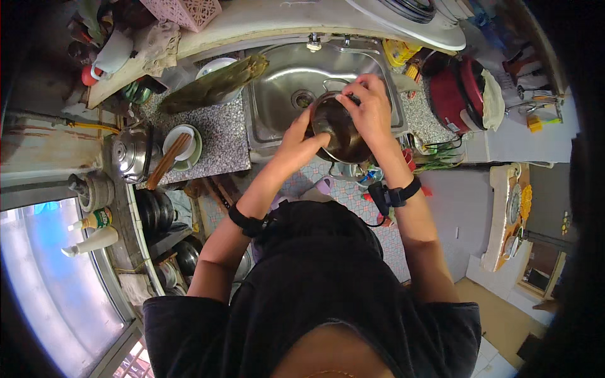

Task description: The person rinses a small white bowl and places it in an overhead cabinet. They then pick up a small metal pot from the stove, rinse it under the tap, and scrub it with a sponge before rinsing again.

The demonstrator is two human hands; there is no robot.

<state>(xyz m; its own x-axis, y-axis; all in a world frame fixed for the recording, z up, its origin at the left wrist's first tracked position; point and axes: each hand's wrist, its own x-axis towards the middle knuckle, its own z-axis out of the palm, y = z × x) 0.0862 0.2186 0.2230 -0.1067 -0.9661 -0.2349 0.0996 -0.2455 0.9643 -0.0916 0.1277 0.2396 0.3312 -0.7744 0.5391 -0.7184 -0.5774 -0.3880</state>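
Observation:
A metal pot [347, 132] with loop handles is tilted so that I look into its dark inside. It is held over the front right of a stainless steel sink [279, 66]. My left hand [302, 146] grips the pot's left side, thumb over the rim and fingers behind the wall. At the far right of the rim is my right hand [371, 108], its bent fingers touching the pot near the far handle [333, 82]. Part of the pot is hidden by both hands. Behind them, the sink drain [302, 99] and a faucet [314, 42] show.
Left of the sink, a long dark board-like piece [212, 85] lies across a white bowl [220, 65]. Chopsticks [172, 158] rest on a cup by a metal kettle [130, 153]. On the right stands a red rice cooker [456, 94]. A ledge [264, 19] runs behind the sink.

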